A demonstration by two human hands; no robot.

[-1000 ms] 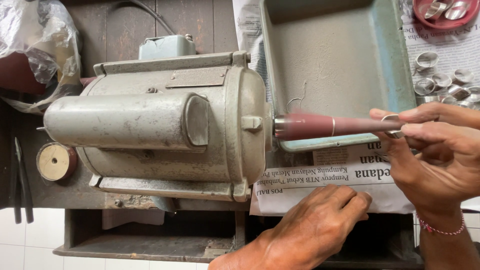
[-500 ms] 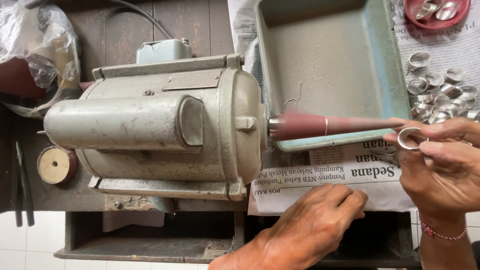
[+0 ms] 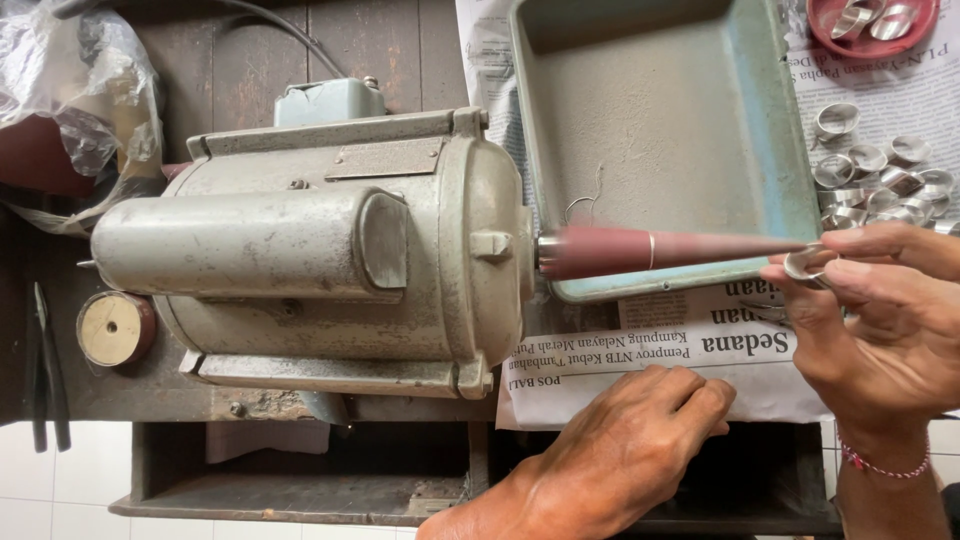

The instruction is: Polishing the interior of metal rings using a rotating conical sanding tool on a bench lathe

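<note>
Nearest, the left hand lies flat, fingers together, on the newspaper at the counter edge, seemingly bracing the body. Just beyond, the right hand has its fingers clamped on a small metal ring, held at the tip of the red tapered spindle so the taper can meet its bore. The spindle juts from the grey motor. A green tray sits behind, seemingly to catch dust, with loose rings beside it.
</note>
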